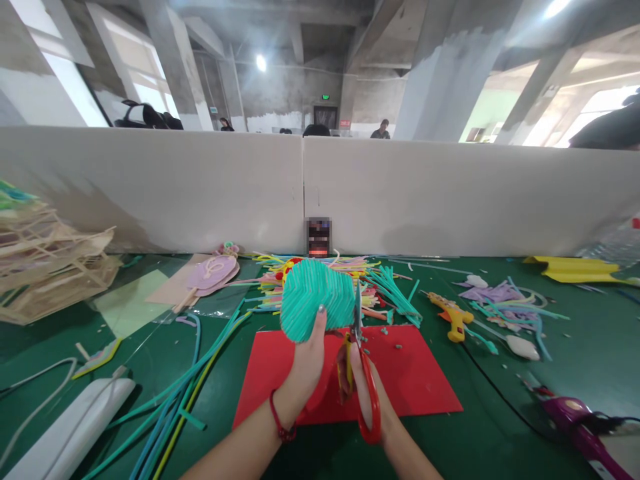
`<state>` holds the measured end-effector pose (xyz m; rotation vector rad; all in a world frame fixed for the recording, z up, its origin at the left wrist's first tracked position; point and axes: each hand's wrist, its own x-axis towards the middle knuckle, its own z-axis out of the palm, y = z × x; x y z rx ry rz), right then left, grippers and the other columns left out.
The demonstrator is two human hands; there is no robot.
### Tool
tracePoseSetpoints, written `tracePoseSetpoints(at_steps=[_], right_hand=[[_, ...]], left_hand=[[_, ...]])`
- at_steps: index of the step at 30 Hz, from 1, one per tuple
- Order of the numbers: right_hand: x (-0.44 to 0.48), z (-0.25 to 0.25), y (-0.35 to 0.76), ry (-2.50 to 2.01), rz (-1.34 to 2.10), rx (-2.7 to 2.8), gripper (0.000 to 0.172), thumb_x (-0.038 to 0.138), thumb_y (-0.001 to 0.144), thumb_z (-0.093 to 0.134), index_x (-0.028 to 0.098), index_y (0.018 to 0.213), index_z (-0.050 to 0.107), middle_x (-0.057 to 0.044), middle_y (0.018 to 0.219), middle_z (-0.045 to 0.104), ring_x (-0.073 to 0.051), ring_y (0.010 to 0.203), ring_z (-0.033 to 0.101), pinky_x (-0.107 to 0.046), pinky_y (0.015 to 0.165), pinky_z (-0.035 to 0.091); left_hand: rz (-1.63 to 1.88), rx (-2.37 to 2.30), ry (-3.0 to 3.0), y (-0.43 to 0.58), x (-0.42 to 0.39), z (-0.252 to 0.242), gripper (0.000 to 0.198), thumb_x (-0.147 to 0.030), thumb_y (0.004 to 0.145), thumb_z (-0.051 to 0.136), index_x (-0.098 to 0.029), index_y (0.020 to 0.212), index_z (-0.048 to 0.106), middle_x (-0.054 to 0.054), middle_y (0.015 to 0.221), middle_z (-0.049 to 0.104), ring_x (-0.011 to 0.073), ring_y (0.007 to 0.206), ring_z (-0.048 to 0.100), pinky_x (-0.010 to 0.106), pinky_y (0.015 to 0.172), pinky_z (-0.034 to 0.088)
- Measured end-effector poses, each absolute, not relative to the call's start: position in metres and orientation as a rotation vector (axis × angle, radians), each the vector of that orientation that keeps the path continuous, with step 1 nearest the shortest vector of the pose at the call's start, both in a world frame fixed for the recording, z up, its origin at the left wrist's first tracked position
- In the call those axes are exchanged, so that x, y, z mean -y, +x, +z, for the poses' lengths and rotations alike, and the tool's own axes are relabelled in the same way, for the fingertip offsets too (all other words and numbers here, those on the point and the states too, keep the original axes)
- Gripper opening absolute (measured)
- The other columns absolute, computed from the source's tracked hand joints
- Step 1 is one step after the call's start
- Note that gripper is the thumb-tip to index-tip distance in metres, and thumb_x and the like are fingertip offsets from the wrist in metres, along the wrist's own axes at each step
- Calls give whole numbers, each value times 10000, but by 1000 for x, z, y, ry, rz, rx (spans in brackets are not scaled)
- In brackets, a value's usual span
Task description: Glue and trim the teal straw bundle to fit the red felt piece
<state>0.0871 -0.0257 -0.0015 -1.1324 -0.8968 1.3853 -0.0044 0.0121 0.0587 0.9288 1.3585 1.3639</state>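
Observation:
My left hand (309,353) grips a teal piece (315,297) made of pipe cleaners laid side by side, thumb on its front face and the other fingers hidden behind. In my right hand (364,380) is a pair of scissors (370,407) with red and yellow handles. The blades point up along the right edge of the teal piece; whether they touch it I cannot tell. Beneath both hands lies a red sheet (415,373), with small teal scraps (399,347) on it near the scissors.
Behind the sheet is a heap of coloured pipe cleaners (395,293). A yellow glue gun (453,317) and a purple tool (570,413) lie to the right. At left are long pipe cleaners (190,373), a white power strip (75,427) and a wooden frame model (50,267). A white partition (150,187) stands behind.

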Motion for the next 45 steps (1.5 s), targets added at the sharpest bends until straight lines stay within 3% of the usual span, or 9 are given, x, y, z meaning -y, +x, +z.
tracePoseSetpoints(at_steps=[14,21,29,36,41,45], right_hand=[[34,18,85,-1227,1287,950,573,763,766,408,205,637,439,64,409,416,-73,330,387,-186,325,325],[36,14,85,-1291,1344,859,584,789,709,458,208,642,456,67,370,425,-75,294,387,-182,298,327],[35,15,84,-1288,1366,789,553,765,684,531,217,663,453,97,304,378,-69,220,316,-174,219,282],[29,14,88,-1225,1386,682,567,764,697,515,201,644,459,91,324,396,-59,216,327,-161,221,289],[19,5,96,-1122,1405,592,581,766,643,566,190,653,486,90,312,403,-73,204,352,-169,212,301],[15,-3,99,-1067,1358,582,532,714,697,569,189,653,498,94,313,397,-75,203,357,-170,209,303]], left_hand=[[1325,-1407,890,-3,-15,50,532,-481,833,587,-182,1271,554,90,1370,506,210,1294,430,310,1126,267],[1307,-1389,873,-3,-14,51,509,-491,835,580,-193,1247,578,69,1349,530,205,1281,448,297,1104,312],[1336,-1388,865,1,-12,54,463,-409,854,574,-189,1262,562,75,1381,495,223,1282,447,336,1128,274],[1408,-1293,907,-5,-22,54,492,-497,781,634,-163,1142,630,93,1286,584,237,1221,515,338,1096,337],[1535,-978,976,-16,-38,56,603,-410,712,723,-200,1251,554,78,1261,605,219,1146,574,373,1035,424],[1460,-792,906,-24,-45,62,648,-329,656,786,-244,1255,556,62,1242,620,240,1088,610,389,949,504]])
